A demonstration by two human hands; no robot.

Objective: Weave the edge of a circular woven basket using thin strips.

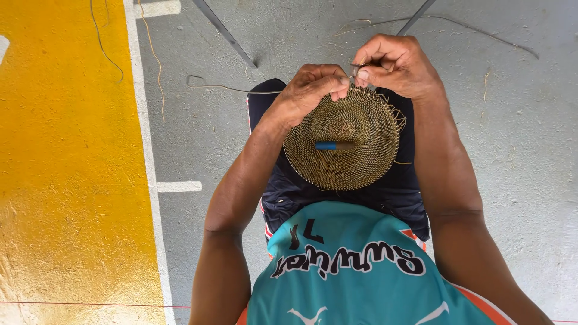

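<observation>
A round woven disc (342, 141) of thin brown fibre rests on my lap, flat side up. A small tool with a blue handle (335, 145) lies across its middle. My left hand (310, 90) pinches the disc's far rim with fingers closed. My right hand (397, 65) is beside it at the same rim, thumb and fingers pinched on a thin strand or small grey object there. Loose fibre ends stick out along the disc's right edge. Both hands almost touch.
I sit over a grey concrete floor (518, 150) with a yellow painted area (66, 168) and white lines at the left. Loose fibre strands (156, 60) lie on the floor ahead. Two thin grey bars (226, 33) run across the top.
</observation>
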